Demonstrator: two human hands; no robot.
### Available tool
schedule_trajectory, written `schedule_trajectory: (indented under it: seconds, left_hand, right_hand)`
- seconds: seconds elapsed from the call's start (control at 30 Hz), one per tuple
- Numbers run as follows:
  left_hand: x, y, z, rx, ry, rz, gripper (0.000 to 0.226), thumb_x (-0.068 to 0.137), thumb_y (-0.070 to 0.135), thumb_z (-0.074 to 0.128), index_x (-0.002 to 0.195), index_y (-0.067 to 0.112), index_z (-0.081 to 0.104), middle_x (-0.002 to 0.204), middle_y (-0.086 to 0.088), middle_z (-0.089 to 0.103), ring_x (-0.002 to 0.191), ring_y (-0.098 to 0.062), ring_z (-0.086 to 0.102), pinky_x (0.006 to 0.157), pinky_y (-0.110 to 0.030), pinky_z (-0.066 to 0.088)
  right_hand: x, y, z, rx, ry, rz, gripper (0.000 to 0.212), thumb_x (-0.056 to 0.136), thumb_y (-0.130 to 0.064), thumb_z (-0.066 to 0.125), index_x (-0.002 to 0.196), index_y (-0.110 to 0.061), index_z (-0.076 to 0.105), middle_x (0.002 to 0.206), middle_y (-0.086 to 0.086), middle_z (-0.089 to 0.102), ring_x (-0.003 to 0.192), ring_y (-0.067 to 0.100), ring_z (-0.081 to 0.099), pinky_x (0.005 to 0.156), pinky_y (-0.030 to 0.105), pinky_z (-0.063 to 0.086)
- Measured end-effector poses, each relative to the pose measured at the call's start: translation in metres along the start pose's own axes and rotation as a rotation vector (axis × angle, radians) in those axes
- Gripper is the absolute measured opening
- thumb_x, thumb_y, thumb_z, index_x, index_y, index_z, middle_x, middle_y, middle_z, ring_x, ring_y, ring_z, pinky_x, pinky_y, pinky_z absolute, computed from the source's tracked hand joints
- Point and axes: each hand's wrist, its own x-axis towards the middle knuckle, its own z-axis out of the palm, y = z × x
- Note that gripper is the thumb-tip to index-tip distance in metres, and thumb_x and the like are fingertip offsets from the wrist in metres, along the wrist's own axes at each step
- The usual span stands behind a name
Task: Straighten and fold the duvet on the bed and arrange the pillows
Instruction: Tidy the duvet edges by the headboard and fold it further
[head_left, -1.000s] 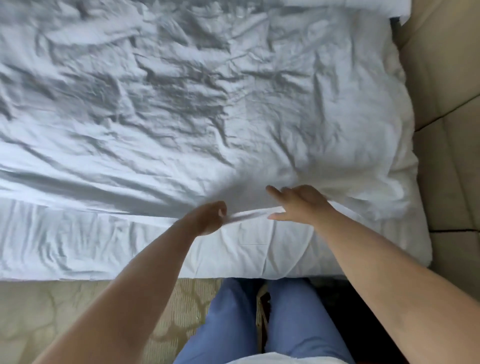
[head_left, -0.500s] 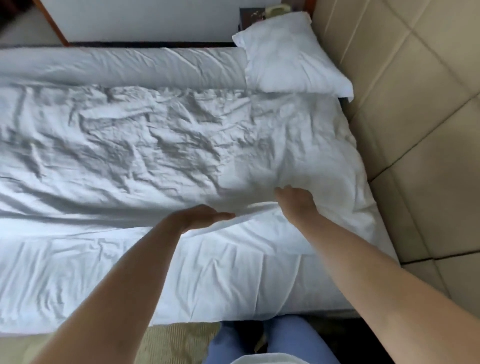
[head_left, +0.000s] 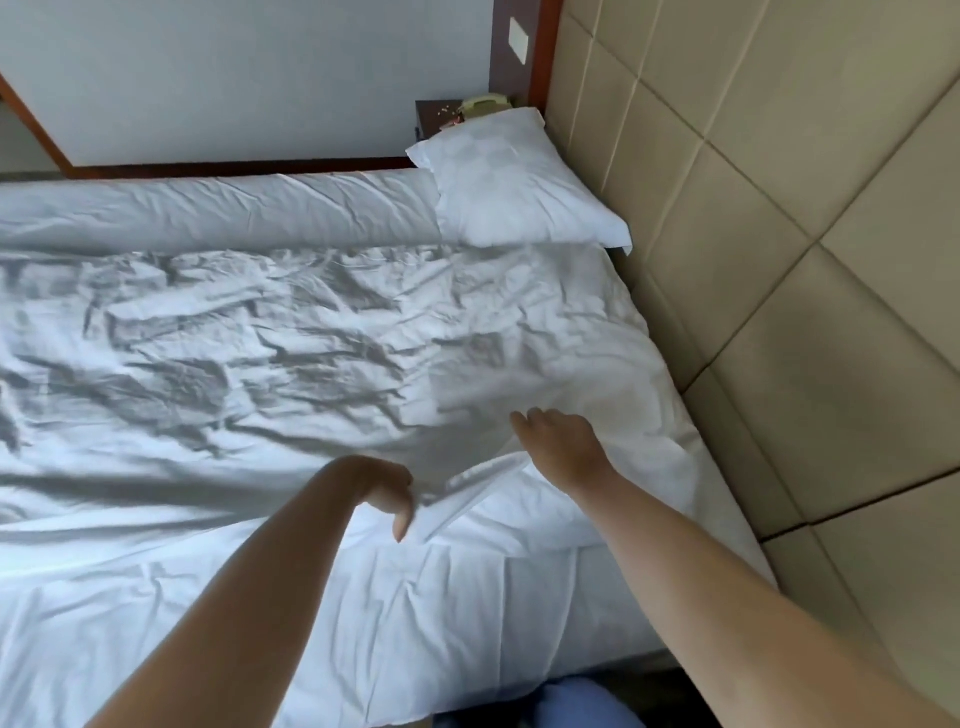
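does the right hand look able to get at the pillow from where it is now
Probably not without leaning or stepping along. The right hand rests on the duvet near its front edge, while the pillow lies at the far corner by the padded wall. Nothing blocks the way.

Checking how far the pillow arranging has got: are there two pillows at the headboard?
No, only one pillow shows, lying at the far corner of the bed beside the padded headboard.

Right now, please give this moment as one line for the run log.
stage: straightening duvet | left hand: grips near edge | right hand: on duvet, grip unclear | pillow: at headboard
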Motion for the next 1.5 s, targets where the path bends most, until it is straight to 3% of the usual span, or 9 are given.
schedule_trajectory:
  seconds: [0.17,0.33,0.47,0.57,0.77,0.87,1.1,1.33,1.5]
  left_hand:
    - [0.019,-0.006,-0.001,-0.119,-0.246,-0.014,0.056,0.081,0.013,0.072,0.129,0.011,0.044,0.105,-0.01,0.053,0.1,-0.025,0.054,0.083,-0.031,0.046]
    - [0.057,0.005,0.045,-0.232,-0.343,-0.028,0.063,0.089,0.004,0.059,0.143,0.023,0.034,0.123,-0.005,0.059,0.114,-0.016,0.059,0.094,-0.036,0.048]
    - [0.085,0.016,0.062,-0.95,0.093,-0.12,0.007,0.093,0.014,0.056,0.097,0.017,0.051,0.092,-0.006,0.055,0.08,-0.018,0.055,0.075,-0.031,0.043]
    - [0.1,0.027,0.06,-1.424,0.107,-0.2,0.026,0.093,0.033,0.058,0.105,0.011,0.05,0.096,-0.009,0.053,0.09,-0.025,0.054,0.083,-0.036,0.044]
    - [0.12,0.052,0.044,-2.058,0.023,-0.403,0.063,0.082,0.053,0.064,0.133,0.023,0.043,0.132,-0.016,0.047,0.119,-0.028,0.053,0.101,-0.041,0.042]
    - [0.129,0.058,0.032,-2.306,0.087,-0.491,0.053,0.073,0.049,0.075,0.112,0.019,0.055,0.107,-0.004,0.059,0.102,-0.016,0.058,0.091,-0.031,0.044]
    - [0.137,0.065,-0.017,-2.455,0.329,-0.531,0.023,0.082,0.022,0.062,0.064,0.02,0.049,0.046,0.008,0.053,0.047,-0.009,0.049,0.045,-0.019,0.037]
    - [0.095,0.067,-0.094,-2.597,0.499,-0.32,0.023,0.079,0.008,0.048,0.061,0.019,0.041,0.062,0.002,0.049,0.055,-0.02,0.051,0.053,-0.024,0.04]
    - [0.06,0.061,-0.145,-2.67,0.544,0.061,0.023,0.083,0.009,0.041,0.071,0.016,0.059,0.074,0.0,0.064,0.076,-0.02,0.062,0.084,-0.025,0.046]
  right_hand:
    - [0.001,0.01,0.01,0.031,-0.129,0.074,0.054,0.059,0.005,0.066,0.11,-0.01,0.062,0.094,0.007,0.059,0.075,0.026,0.061,0.042,0.028,0.04]
    - [-0.038,-0.006,0.056,0.339,-1.674,0.14,0.06,0.084,-0.043,0.066,0.132,-0.01,0.051,0.137,0.005,0.05,0.109,0.025,0.057,0.09,0.036,0.047]
    - [-0.036,0.004,0.086,0.715,-1.155,0.527,0.039,0.09,-0.038,0.057,0.119,-0.013,0.055,0.133,0.008,0.05,0.119,0.024,0.051,0.09,0.026,0.038]
    - [-0.01,0.014,0.094,1.242,-0.765,1.147,0.027,0.089,-0.046,0.058,0.089,-0.021,0.047,0.095,0.004,0.048,0.087,0.023,0.056,0.08,0.03,0.04]
    - [0.006,0.009,0.12,1.625,-0.49,1.741,0.078,0.08,-0.055,0.064,0.138,-0.008,0.04,0.096,0.006,0.041,0.081,0.021,0.043,0.075,0.034,0.045]
    - [0.007,0.011,0.13,1.797,-0.393,1.832,0.1,0.071,-0.066,0.065,0.144,-0.007,0.029,0.116,0.007,0.037,0.091,0.023,0.048,0.079,0.038,0.05]
    - [0.065,0.046,0.109,1.935,-0.139,1.977,0.048,0.081,-0.04,0.069,0.121,-0.019,0.055,0.106,-0.004,0.056,0.085,0.012,0.052,0.068,0.024,0.042]
    - [0.118,0.068,0.052,1.667,-0.068,1.801,0.023,0.091,-0.009,0.049,0.072,-0.018,0.04,0.084,0.002,0.042,0.086,0.02,0.039,0.068,0.02,0.038]
    - [0.183,0.097,-0.001,2.023,0.554,1.802,0.04,0.084,0.007,0.048,0.123,0.0,0.056,0.098,0.006,0.06,0.088,0.025,0.056,0.069,0.021,0.05]
